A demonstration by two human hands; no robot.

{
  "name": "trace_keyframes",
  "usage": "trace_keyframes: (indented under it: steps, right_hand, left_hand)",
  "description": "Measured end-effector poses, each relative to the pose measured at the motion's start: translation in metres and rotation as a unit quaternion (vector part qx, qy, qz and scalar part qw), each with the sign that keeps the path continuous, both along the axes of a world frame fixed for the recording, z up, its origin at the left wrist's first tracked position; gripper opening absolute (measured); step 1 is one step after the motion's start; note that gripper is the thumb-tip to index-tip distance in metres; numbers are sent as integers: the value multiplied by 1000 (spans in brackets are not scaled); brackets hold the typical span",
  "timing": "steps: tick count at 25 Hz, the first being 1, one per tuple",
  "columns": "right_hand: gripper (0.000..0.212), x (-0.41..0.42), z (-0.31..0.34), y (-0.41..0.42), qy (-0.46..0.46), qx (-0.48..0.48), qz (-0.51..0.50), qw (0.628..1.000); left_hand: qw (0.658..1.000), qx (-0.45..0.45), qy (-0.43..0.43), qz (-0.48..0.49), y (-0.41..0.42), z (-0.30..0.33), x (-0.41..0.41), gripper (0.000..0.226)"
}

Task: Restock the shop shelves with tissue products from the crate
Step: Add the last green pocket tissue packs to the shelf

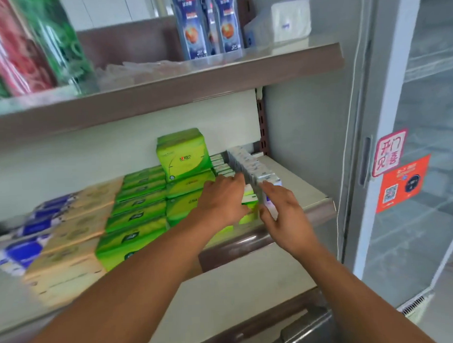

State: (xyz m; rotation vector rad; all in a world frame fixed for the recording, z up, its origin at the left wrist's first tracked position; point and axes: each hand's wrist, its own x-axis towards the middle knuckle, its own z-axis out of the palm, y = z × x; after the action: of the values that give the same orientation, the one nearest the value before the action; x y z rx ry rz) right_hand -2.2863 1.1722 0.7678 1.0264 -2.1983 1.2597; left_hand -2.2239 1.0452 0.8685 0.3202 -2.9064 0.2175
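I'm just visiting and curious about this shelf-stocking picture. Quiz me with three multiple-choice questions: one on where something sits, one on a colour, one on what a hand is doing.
1. Where does the row of small white-and-blue tissue packs stand?
A. Upper shelf
B. Right end of the middle shelf
C. Inside the glass-door cooler

2. What colour is the tissue pack standing upright at the back?
A. Green
B. Red
C. Black

3. What is the right hand doing?
A. Hanging idle
B. Pulling the cooler door
C. Holding the front of the white-and-blue row

Answers: 1 B, the row runs along the middle shelf near its right edge. 2 A, its wrapper is bright green. 3 C, its fingers and thumb close on the front packs.
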Motion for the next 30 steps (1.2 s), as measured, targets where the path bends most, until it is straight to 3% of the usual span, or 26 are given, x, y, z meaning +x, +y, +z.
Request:
trace_keyframes:
  steps: [3,6,11,23,30]
  right_hand:
    - [55,-22,-12,1,133,67,-107,983]
    - [55,-33,-18,4,136,94,-153,974]
    - [55,-52,-21,6,147,100,-124,976]
    - [54,-62,-37,-12,163,63,-111,978]
    - [53,-58,-39,-23,213,99,-100,967]
  left_hand:
    - [1000,-21,-22,1,-2,2,-20,56]
    - [999,-29,-43,-4,-3,-3,-37,58]
    - [995,-30,-88,37,-7,-11,-55,68]
    - [992,-83,-73,54,-31,-20,-67,34]
    - [993,-82,-67,44,-29,-21,-67,41]
